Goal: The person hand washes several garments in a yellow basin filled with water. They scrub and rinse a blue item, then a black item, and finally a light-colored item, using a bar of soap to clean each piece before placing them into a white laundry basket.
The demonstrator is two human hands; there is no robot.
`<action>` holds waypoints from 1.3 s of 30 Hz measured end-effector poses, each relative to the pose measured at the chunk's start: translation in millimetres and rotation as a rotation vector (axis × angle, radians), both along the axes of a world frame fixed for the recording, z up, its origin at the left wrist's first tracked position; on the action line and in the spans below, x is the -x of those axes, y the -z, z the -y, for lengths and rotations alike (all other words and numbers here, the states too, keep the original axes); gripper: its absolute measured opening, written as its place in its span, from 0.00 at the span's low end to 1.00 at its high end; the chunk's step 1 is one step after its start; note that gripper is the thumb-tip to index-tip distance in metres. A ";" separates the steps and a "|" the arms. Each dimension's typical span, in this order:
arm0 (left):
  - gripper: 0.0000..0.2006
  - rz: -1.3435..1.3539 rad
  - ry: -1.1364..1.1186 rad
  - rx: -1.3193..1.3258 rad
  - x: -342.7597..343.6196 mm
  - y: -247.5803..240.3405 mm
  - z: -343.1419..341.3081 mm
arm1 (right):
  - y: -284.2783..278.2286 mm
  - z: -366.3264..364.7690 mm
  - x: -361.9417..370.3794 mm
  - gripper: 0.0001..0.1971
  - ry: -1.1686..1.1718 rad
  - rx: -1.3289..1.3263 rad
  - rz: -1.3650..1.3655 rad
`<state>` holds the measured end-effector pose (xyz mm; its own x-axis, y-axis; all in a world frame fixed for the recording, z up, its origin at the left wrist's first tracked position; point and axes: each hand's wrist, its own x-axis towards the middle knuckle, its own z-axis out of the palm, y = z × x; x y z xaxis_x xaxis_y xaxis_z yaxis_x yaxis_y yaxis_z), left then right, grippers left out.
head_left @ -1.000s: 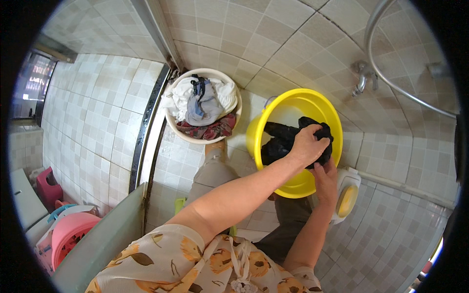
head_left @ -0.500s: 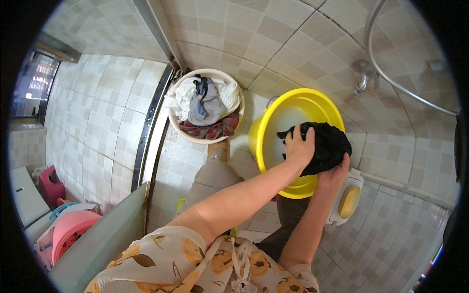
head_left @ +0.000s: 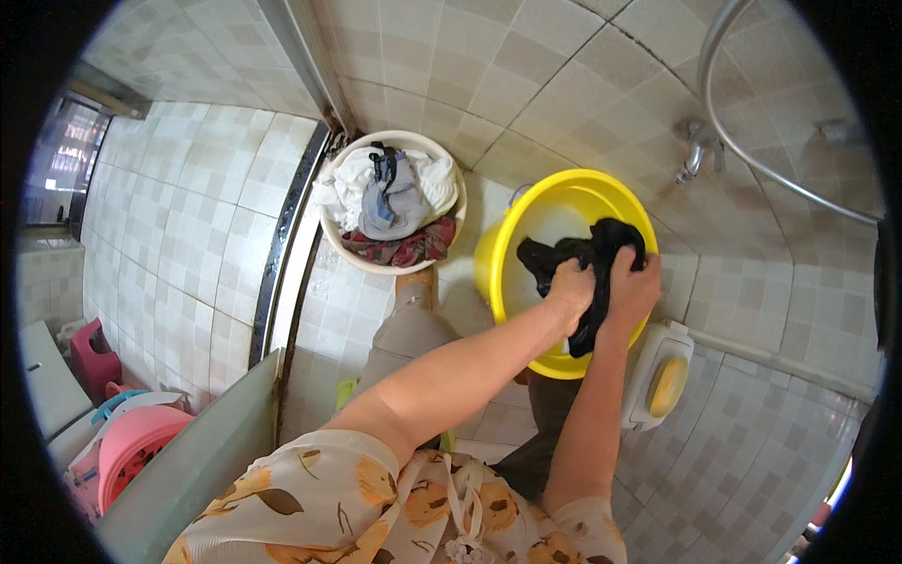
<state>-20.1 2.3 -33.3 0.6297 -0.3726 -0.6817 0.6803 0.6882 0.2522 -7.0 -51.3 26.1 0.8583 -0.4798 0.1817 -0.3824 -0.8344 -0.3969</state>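
Note:
Both my hands grip a wet-looking black garment over a yellow bucket. Curled fingers of my left hand clutch the middle of the cloth. My right hand wraps round its right side. One end of the garment spreads leftward over the whitish water; another hangs down by the near rim. What kind of garment it is, I cannot tell. Beside the bucket on the right, a yellow bar of soap lies on a white holder.
A pale basin of white, grey and dark red clothes stands left of the bucket. The tap and a metal shower hose are on the tiled wall. Pink basins sit behind a glass panel at lower left.
The bunched black garment has loosened and stretched out, one end reaching left over the water. My left hand has moved down and closed on it; my right hand has moved up.

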 end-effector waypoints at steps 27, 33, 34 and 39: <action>0.46 0.246 0.046 0.218 -11.6 32.0 -5.3 | -30.1 -37.1 52.7 0.18 0.228 -1.327 0.125; 0.24 0.971 0.125 -0.582 -4.3 20.1 -21.9 | -13.3 -45.8 75.6 0.15 -0.460 -0.028 0.051; 0.20 0.891 0.141 -0.479 -3.0 14.2 -18.4 | 2.9 -37.3 53.8 0.18 -0.254 0.058 0.125; 0.15 -0.132 -0.017 -0.037 -6.6 -31.5 -9.3 | 4.3 18.6 -19.8 0.22 -0.129 -0.022 0.060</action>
